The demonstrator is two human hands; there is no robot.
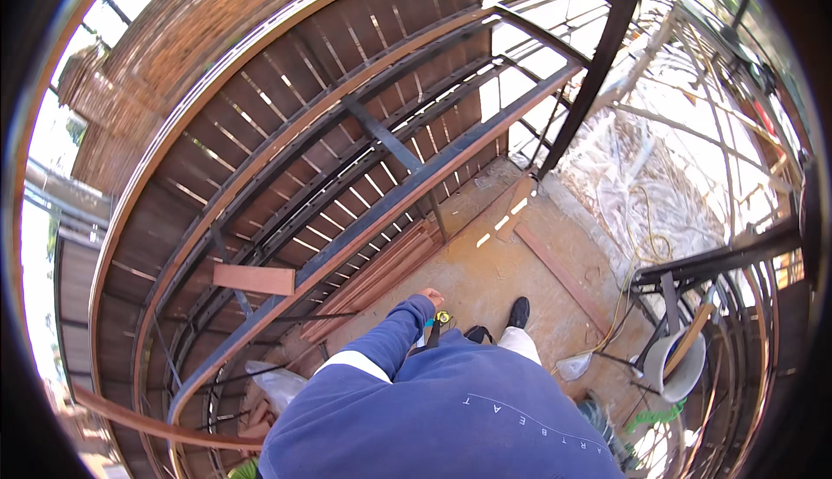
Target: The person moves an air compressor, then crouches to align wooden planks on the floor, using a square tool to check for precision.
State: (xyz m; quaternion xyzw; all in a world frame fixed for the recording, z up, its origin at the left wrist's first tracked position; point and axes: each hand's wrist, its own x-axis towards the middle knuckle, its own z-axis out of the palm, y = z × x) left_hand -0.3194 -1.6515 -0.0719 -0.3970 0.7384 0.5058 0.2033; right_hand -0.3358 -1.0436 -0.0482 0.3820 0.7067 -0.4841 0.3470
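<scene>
My left hand (431,297), at the end of a blue sleeve, is loosely closed, and whatever it may hold is hidden. A yellow tape measure (443,317) is just below it, near black straps at my waist. My right hand is out of sight. My black shoe (520,312) stands on the stained floor (498,262), left of a long reddish board (559,275). A short reddish board (251,278) lies on the curved metal-framed railing (364,228) to my left, and long boards (381,275) are stacked below it.
Slatted brown panels (199,175) curve along the left. Plastic sheeting (641,175) and poles are at the right. A bucket (672,375) with long pieces in it stands at lower right among metal bars. A yellow cord (641,245) crosses the floor. A dark post (589,89) rises at upper right.
</scene>
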